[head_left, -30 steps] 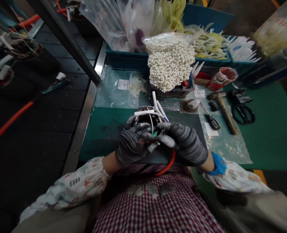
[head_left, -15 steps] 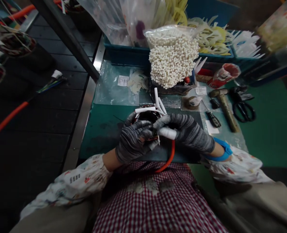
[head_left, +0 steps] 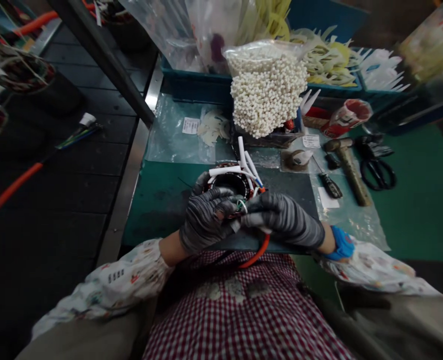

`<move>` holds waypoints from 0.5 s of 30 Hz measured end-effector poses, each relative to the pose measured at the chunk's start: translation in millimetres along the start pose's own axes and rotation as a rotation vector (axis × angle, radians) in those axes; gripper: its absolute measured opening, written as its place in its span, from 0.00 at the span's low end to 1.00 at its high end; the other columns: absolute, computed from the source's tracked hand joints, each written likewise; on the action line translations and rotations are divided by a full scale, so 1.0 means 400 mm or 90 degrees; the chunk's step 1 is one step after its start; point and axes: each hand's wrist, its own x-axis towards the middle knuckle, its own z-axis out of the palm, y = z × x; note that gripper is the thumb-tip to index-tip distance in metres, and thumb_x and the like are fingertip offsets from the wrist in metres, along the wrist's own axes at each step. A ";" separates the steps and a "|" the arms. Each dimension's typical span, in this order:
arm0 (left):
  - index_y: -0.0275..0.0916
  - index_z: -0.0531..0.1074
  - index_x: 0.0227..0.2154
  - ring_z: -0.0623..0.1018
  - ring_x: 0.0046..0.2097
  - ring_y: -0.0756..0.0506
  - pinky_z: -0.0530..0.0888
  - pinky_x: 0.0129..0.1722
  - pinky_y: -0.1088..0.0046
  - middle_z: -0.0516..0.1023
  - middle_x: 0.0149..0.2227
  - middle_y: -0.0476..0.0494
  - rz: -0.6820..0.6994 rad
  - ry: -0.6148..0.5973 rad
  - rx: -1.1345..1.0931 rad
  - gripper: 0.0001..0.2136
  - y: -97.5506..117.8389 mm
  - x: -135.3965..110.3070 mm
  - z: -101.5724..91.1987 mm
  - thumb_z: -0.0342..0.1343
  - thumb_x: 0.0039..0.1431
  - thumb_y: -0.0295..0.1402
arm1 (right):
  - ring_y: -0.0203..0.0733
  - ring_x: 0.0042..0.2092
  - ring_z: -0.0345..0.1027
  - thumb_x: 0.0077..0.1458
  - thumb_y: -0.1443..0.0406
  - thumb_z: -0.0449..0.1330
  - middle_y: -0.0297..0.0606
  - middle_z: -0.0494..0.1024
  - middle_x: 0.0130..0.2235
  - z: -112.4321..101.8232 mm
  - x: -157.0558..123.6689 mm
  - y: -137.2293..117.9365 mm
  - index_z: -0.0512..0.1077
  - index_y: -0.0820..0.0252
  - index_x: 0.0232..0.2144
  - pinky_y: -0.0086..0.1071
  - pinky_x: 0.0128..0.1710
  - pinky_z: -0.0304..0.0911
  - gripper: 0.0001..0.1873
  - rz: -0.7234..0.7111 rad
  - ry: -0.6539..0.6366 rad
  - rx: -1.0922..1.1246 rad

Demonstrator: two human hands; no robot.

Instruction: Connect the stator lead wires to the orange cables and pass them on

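Observation:
A round motor stator with a dark ring and reddish-brown windings rests on the bench in front of me. My left hand, in a grey striped glove, is closed around its near left side. White sleeves and blue and orange wire ends stand out from its far and right sides. My right hand, gloved too, has its fingers pinched at the stator's near right edge. A thin white cord loops at those fingertips beside some green; its ends are hidden. An orange cable runs down from under my right hand.
Behind the stator lies a bag of white beads. To the right are a screwdriver, a hammer and black-handled scissors. A metal post rises at the left bench edge. More stators stand beyond it.
My right hand has shifted slightly left and down and turned over the stator's edge. Blue and orange wire ends and the white loop now show; the thick white sleeve is mostly covered.

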 end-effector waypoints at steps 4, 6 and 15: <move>0.44 0.77 0.44 0.88 0.48 0.40 0.67 0.77 0.41 0.87 0.45 0.45 -0.015 -0.011 -0.002 0.07 0.004 0.000 -0.006 0.62 0.70 0.40 | 0.42 0.40 0.82 0.73 0.58 0.67 0.35 0.87 0.40 0.017 -0.024 0.024 0.83 0.52 0.46 0.37 0.45 0.80 0.07 0.012 0.066 -0.012; 0.44 0.78 0.43 0.88 0.48 0.40 0.67 0.77 0.40 0.88 0.44 0.44 -0.023 -0.012 0.002 0.07 0.006 0.000 -0.005 0.62 0.71 0.40 | 0.43 0.41 0.83 0.74 0.59 0.65 0.37 0.88 0.40 0.018 -0.030 0.019 0.83 0.50 0.44 0.39 0.46 0.80 0.07 -0.059 0.036 -0.080; 0.49 0.81 0.44 0.88 0.52 0.40 0.64 0.78 0.38 0.90 0.46 0.50 0.012 -0.028 0.045 0.04 -0.006 0.007 -0.003 0.65 0.70 0.38 | 0.52 0.49 0.81 0.67 0.62 0.63 0.42 0.86 0.43 0.048 0.115 -0.040 0.83 0.52 0.37 0.48 0.56 0.78 0.08 0.098 0.095 -0.186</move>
